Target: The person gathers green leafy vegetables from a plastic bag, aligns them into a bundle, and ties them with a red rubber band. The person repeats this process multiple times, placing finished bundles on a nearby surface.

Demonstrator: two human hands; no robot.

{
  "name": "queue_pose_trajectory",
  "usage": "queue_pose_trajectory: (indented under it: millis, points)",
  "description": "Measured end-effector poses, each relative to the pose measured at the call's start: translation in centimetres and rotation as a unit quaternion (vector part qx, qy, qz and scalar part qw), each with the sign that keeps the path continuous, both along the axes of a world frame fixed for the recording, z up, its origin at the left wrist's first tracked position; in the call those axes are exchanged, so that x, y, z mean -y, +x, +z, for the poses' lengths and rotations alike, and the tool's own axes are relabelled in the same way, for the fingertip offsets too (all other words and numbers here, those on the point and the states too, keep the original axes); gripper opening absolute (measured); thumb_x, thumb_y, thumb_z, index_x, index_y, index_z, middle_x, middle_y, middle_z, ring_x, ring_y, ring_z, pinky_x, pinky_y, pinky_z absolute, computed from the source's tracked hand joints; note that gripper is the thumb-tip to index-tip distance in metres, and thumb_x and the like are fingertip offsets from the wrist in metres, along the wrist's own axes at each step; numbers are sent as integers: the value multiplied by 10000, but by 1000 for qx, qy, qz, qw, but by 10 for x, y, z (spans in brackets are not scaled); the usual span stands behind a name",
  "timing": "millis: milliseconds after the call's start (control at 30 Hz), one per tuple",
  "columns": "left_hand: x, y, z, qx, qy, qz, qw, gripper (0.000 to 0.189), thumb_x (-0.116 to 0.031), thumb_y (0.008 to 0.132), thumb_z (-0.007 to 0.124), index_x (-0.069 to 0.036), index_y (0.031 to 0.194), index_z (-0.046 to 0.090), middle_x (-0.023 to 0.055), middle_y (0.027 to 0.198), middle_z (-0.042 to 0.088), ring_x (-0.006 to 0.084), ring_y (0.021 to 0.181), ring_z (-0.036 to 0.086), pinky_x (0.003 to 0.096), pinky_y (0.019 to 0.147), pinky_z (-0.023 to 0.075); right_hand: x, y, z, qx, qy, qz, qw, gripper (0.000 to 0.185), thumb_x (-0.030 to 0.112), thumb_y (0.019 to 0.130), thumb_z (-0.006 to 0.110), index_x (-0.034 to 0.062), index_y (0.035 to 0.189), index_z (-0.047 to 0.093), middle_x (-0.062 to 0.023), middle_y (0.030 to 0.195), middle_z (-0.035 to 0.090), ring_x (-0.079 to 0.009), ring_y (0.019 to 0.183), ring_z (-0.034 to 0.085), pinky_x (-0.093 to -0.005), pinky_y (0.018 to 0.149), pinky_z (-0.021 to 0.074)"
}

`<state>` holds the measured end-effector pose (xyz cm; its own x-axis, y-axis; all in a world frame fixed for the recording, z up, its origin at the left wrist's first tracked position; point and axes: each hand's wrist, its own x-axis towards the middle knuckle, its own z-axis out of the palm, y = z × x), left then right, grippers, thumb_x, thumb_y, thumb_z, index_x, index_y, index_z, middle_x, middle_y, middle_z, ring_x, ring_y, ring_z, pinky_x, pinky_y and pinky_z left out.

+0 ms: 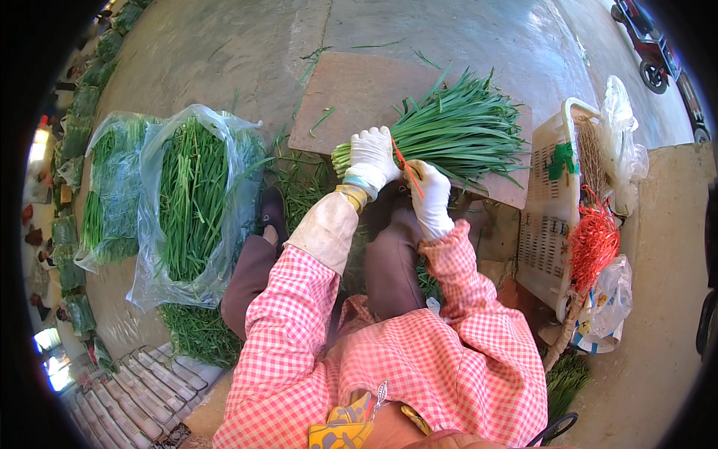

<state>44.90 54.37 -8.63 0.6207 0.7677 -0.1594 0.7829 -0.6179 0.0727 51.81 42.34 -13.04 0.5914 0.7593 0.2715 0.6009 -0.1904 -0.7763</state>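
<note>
A thick bunch of garlic chives [463, 126] lies across a low brown board [348, 84], pale stem ends to the left and green leaves fanned to the right. My left hand [372, 154], in a white glove, grips the bunch near its stem ends. A red plastic tie [405, 163] runs from beside the left thumb down to my right hand [429, 193]. That hand, gloved in white too, pinches the strip just off the board's near edge. The underside of the bunch is hidden.
To the left, clear plastic bags [140, 224] hold more chives [193, 202]. Loose cuttings [305, 196] litter the floor under the board. At right stands a white plastic basket [547, 224], with a bundle of red strips [594, 241] at its side. Stacked crates [134, 393] sit lower left.
</note>
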Motion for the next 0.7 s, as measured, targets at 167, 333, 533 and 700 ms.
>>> queue_pose_trajectory:
  millis: [167, 333, 533, 700]
  points:
    - [2, 4, -18, -16, 69, -19, 997, 522, -411, 701, 715, -97, 1060, 504, 103, 996, 609, 256, 970, 610, 390, 845, 462, -16, -4, 16, 117, -150, 11, 982, 154, 205, 799, 665, 52, 811, 657, -163, 741, 648, -352, 709, 638, -429, 627, 494]
    - [2, -1, -24, 0, 102, -17, 995, 389, -311, 745, 669, -108, 1038, 515, 86, 964, 609, 245, 930, 609, 381, 820, 457, -24, -3, 13, 126, -97, 21, 987, 104, 137, 766, 640, 48, 734, 595, -159, 689, 603, -359, 659, 614, -437, 590, 479]
    - [-2, 1, -31, 15, 130, -25, 991, 217, -231, 795, 597, -137, 972, 515, 60, 897, 600, 238, 873, 616, 384, 762, 464, -26, 0, 14, 15, 38, 29, 999, 123, 130, 769, 717, 39, 792, 638, -159, 709, 622, -343, 635, 621, -391, 570, 490]
    - [-3, -1, -29, 40, 114, -28, 992, 250, -265, 763, 617, -138, 951, 511, 59, 883, 594, 241, 867, 605, 382, 749, 451, -45, 3, 32, 49, 86, 49, 994, 92, 100, 802, 685, 36, 795, 618, -161, 702, 609, -344, 636, 613, -395, 564, 484]
